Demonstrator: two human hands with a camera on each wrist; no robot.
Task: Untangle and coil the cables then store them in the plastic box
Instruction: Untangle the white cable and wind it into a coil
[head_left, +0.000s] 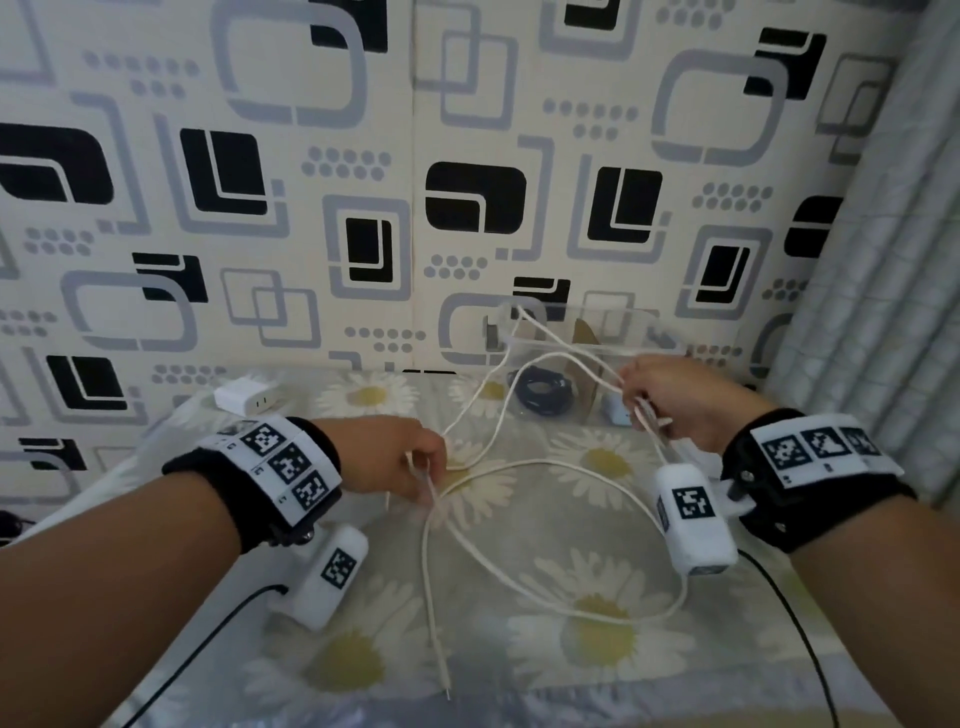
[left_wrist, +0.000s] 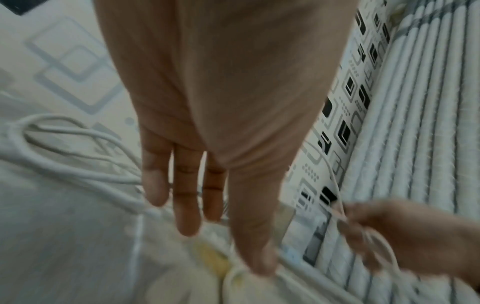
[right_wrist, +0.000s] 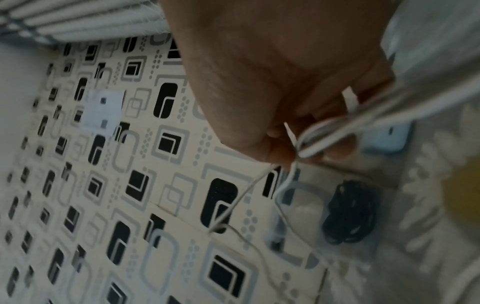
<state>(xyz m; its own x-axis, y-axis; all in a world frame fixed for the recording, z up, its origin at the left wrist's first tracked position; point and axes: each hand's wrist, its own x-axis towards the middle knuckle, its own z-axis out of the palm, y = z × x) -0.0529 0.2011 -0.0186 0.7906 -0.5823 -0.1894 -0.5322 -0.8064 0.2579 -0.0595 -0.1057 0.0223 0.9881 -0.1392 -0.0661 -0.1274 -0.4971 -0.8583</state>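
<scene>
A long white cable (head_left: 519, 465) sprawls in loose loops over the daisy-print cloth, and its plug end (head_left: 445, 688) lies near the front edge. My left hand (head_left: 428, 467) pinches a strand of it low over the cloth; in the left wrist view three fingers (left_wrist: 184, 205) hang straight. My right hand (head_left: 644, 400) is raised and grips a bundle of several loops of the white cable (right_wrist: 324, 133). Behind it stands the clear plastic box (head_left: 571, 345), with a coiled black cable (head_left: 543, 397) inside. One strand runs up over the box's rim.
A white charger block (head_left: 244, 396) lies at the back left by the patterned wall. A small light-blue item (head_left: 615, 413) is in the box. A pleated curtain (head_left: 883, 260) closes off the right side. Black leads trail from both wrist cameras.
</scene>
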